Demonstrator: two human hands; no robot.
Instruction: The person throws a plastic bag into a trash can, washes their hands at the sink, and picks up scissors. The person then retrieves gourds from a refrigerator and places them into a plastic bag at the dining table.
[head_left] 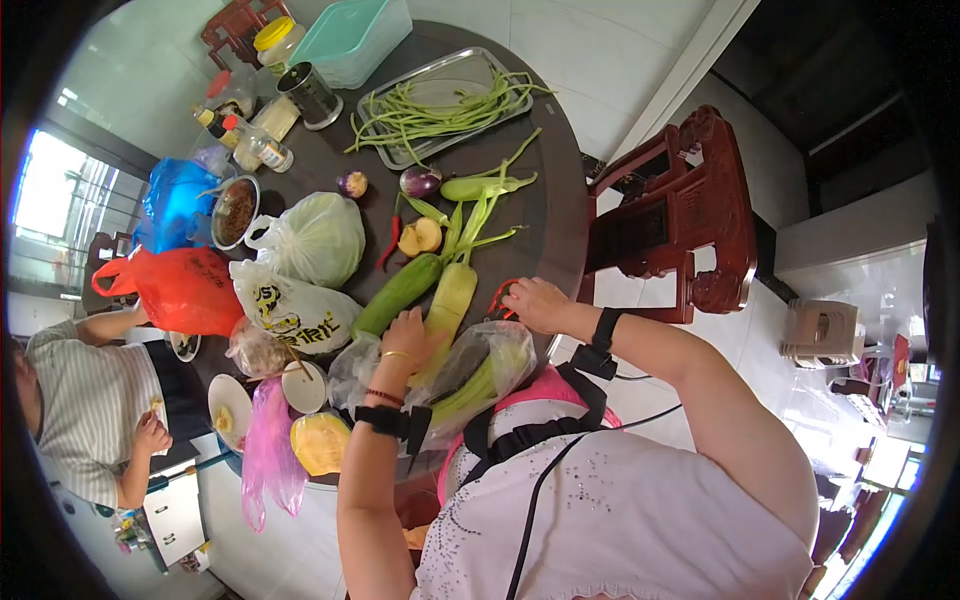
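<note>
My left hand [408, 338], with a gold bracelet at its wrist, is closed on a long pale green radish [452, 300] with cut leaf stalks. A darker green, cucumber-like gourd [400, 290] lies alongside. At the table's edge, my right hand [537, 304] has its fingers closed on a red-handled tool [503, 298]; its working end cannot be made out. Below both hands, a clear plastic bag [510, 350] holds long green vegetables. Beyond them lie a halved round fruit or vegetable [420, 236], a red chili [390, 245] and a small purple eggplant [420, 181].
A metal tray [405, 155] of long green beans sits at the far side of the round dark table [555, 170]. Tied white bags [310, 240], a red bag [185, 290], bottles and bowls crowd the left. Another person [95, 400] sits there; a carved wooden chair [670, 220] stands right.
</note>
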